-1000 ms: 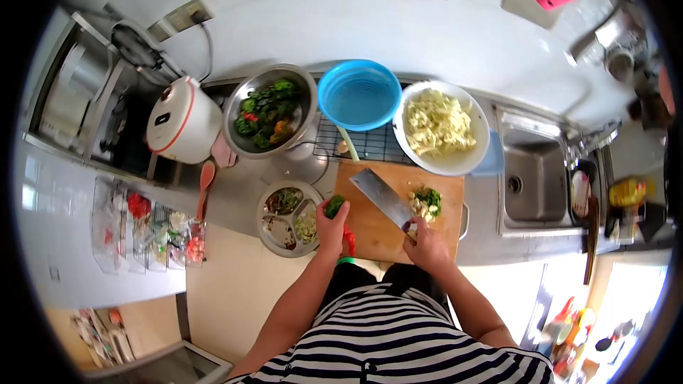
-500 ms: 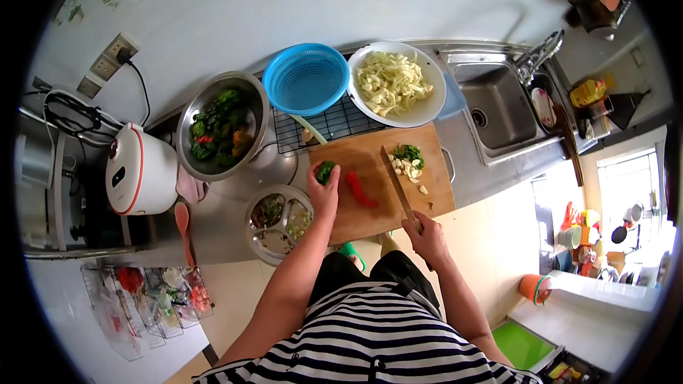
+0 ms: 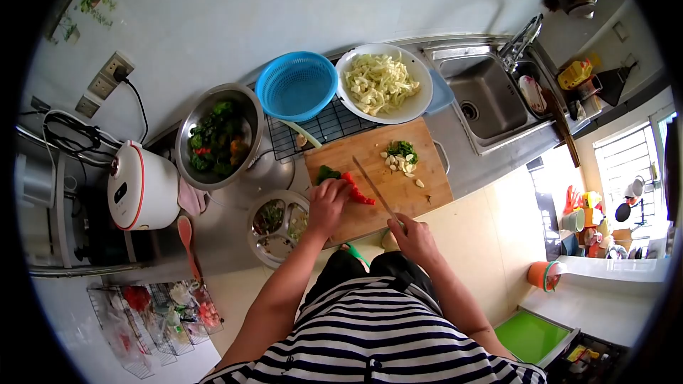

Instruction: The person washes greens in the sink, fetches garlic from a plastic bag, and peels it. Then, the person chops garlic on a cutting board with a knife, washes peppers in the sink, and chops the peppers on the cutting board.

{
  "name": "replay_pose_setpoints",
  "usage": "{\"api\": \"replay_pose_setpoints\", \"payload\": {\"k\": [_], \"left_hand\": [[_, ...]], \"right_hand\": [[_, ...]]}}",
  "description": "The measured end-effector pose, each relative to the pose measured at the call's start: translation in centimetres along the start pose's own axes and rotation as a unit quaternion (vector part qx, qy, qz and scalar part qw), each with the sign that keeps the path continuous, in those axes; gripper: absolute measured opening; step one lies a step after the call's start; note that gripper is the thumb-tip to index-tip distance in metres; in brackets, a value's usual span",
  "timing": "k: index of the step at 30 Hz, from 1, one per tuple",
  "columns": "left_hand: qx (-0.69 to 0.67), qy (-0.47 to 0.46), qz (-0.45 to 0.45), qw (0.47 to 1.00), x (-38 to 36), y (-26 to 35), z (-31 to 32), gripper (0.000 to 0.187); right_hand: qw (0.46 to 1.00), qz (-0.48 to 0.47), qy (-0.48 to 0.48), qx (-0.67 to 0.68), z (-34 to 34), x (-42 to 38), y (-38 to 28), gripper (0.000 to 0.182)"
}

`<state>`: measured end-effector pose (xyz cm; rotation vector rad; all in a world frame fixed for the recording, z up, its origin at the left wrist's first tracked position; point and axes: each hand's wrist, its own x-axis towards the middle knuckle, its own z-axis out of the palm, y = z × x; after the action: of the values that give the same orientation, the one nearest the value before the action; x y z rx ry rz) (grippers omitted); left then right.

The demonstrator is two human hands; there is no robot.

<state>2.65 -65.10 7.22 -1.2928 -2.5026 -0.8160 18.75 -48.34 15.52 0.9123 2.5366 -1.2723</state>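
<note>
A wooden cutting board (image 3: 398,195) lies on the counter in front of me. My left hand (image 3: 328,203) presses down on a red pepper (image 3: 358,193) at the board's left side, with a green pepper (image 3: 328,173) just beyond the fingers. My right hand (image 3: 413,237) grips the handle of a cleaver (image 3: 375,187), whose blade stands edge-down right beside the red pepper. A small pile of sliced garlic and chopped greens (image 3: 401,157) sits at the far right of the board.
Behind the board stand a white bowl of shredded cabbage (image 3: 382,84), a blue colander (image 3: 296,86) on a wire rack, and a steel bowl of greens (image 3: 218,135). A divided steel tray (image 3: 276,224) lies left of the board, a rice cooker (image 3: 141,186) further left, the sink (image 3: 484,98) to the right.
The cleaver has moved left across the board, up against the red pepper. My left hand has shifted from the green pepper onto the red pepper. The view has tilted slightly.
</note>
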Motion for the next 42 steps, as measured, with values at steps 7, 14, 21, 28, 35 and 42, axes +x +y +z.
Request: {"api": "replay_pose_setpoints", "payload": {"k": [7, 14, 21, 28, 35, 42], "left_hand": [[-0.088, -0.115, 0.030, 0.989, 1.0, -0.9, 2.8, 0.026], [-0.347, -0.147, -0.163, 0.912, 1.3, 2.3, 3.8, 0.022], [-0.098, -0.059, 0.062, 0.991, 0.4, 1.0, 4.9, 0.023], [-0.136, -0.049, 0.024, 0.989, 0.2, 1.4, 5.1, 0.027], [-0.141, -0.022, 0.031, 0.989, 0.7, 1.6, 5.3, 0.019], [-0.133, -0.013, 0.043, 0.990, 0.9, 2.0, 5.1, 0.025]], "right_hand": [[0.996, -0.051, 0.016, -0.066, -0.2, 0.4, 0.8, 0.032], [0.990, -0.070, 0.020, -0.119, -1.4, -0.1, 1.3, 0.027], [0.984, -0.059, -0.022, -0.165, -2.5, 0.5, 1.0, 0.025], [0.981, -0.039, -0.069, -0.175, -3.6, 2.0, -0.9, 0.028], [0.983, -0.019, -0.099, -0.151, -3.4, 3.5, -2.3, 0.030], [0.984, -0.018, -0.086, -0.155, -0.8, 4.2, -1.6, 0.030]]}}
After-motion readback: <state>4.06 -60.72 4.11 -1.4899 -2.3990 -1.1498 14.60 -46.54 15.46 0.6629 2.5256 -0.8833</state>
